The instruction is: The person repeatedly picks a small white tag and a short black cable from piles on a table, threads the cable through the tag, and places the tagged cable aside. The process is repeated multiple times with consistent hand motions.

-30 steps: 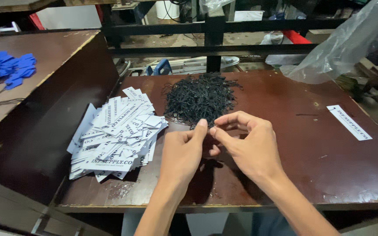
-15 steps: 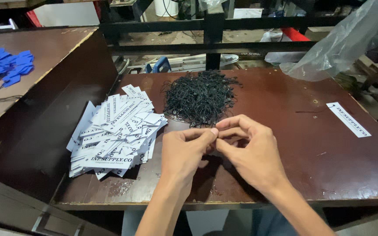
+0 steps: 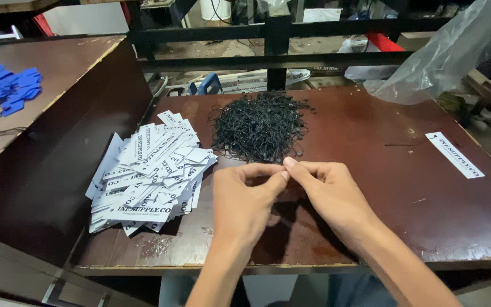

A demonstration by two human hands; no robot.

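Black string pile [image 3: 259, 126] just beyond hands [image 3: 285, 196].

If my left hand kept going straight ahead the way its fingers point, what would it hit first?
Probably the right hand, whose fingertips already meet those of the left hand. Just past them lies the pile of black strings on the brown table; depth is unclear.
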